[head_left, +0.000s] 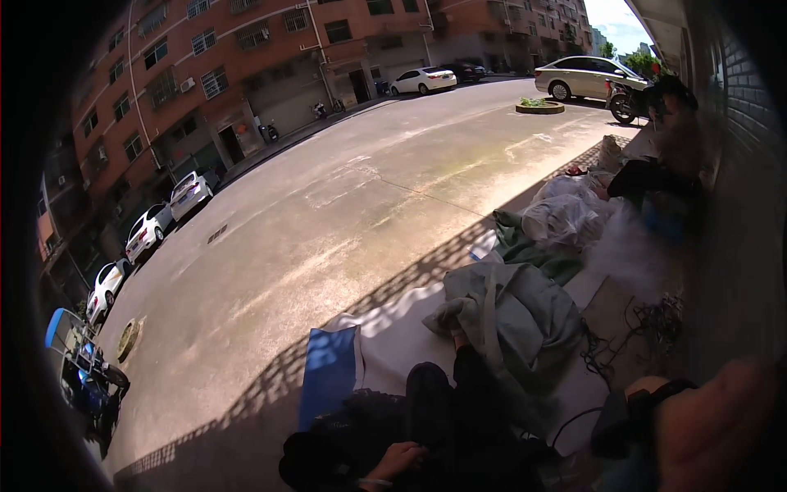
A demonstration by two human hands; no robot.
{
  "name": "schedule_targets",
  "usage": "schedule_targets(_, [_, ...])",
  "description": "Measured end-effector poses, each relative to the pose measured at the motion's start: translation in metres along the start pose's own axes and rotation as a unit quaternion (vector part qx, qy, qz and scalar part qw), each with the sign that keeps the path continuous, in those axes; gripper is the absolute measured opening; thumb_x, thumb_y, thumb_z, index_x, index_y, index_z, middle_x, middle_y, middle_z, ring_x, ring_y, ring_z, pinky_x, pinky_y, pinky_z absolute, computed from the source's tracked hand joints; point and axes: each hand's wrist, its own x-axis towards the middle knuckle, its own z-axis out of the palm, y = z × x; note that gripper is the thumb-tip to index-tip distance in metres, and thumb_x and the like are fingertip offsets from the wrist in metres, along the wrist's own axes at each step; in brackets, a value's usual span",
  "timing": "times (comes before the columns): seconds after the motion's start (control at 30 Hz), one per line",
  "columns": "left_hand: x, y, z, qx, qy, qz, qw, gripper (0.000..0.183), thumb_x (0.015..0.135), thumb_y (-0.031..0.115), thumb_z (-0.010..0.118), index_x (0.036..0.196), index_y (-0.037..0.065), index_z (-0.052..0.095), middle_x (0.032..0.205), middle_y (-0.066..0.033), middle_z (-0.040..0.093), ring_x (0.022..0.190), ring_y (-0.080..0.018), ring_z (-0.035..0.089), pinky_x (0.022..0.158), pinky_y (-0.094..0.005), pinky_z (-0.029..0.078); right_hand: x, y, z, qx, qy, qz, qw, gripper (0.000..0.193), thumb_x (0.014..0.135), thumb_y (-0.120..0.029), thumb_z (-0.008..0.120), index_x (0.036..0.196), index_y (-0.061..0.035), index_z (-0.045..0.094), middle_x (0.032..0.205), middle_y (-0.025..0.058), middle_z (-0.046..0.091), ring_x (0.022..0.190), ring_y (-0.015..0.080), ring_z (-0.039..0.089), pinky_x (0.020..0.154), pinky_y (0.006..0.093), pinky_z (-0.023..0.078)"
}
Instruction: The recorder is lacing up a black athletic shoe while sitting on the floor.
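On your lap: your left hand (pixel 399 462) lay low against dark clothing, fingers loosely bent; whether it held anything could not be told.
Lower right: the large bare blur close to the lens seemed to be your right hand (pixel 721 422) or forearm; its fingers could not be made out, so neither could its grip.
Grey-green cloth: the cloth (pixel 529 316) lay heaped ahead of you, to the right of your dark shoe (pixel 443 318), partly over a pale sheet (pixel 402 320).
Blue piece: a flat blue piece (pixel 329 365) lay at the sheet's left end.
Cords and bags: dark cords (pixel 656 324) lay tangled right of the cloth; white bags (pixel 566 215) were piled beyond it.
Work on the cloth: you looked to be between moves, since neither hand was visibly on the heap.
Reach to the cloth: taking hold would have called for lifting your left hand and leaning forward past your knee (pixel 428 389), keeping clear of the cords.
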Motion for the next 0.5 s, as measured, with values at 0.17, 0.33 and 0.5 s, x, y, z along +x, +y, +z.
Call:
schedule_targets(0.17, [-0.004,-0.027,-0.009,-0.078,0.003,-0.004,0.997,0.023,0.088,0.018,0.055,0.092,0.0,0.069,0.072,-0.005,0.064,0.066,-0.0124,0.062,0.062,-0.0246,0.049,0.004,-0.003,0.013,0.013,-0.009,0.012,1.0,0.028,0.095,-0.024,0.047,0.11,-0.001,0.043,0.078,0.0051,0.051,0.047,0.0134,0.052,0.04,0.0242,0.042])
schedule_targets(0.33, [-0.004,-0.014,-0.014,0.063,-0.002,0.034,0.997,0.024,0.088,0.019,0.058,0.084,-0.002,0.066,0.07,-0.0053,0.064,0.067,-0.0117,0.061,0.063,-0.0247,0.049,0.023,0.021,0.013,0.042,-0.04,-0.034,0.998,0.027,0.095,-0.023,0.048,0.11,-0.0011,0.043,0.079,0.0052,0.052,0.047,0.0133,0.052,0.04,0.0239,0.043])
schedule_targets(0.5, [-0.012,-0.025,-0.008,-0.029,0.017,0.0,0.999,0.024,0.089,0.02,0.057,0.089,-0.001,0.069,0.068,-0.0056,0.064,0.063,-0.0126,0.062,0.061,-0.0254,0.05,0.011,0.011,0.016,0.058,-0.037,0.027,0.997,0.025,0.095,-0.021,0.048,0.109,-0.0011,0.043,0.079,0.0053,0.052,0.047,0.0132,0.053,0.04,0.0236,0.043])
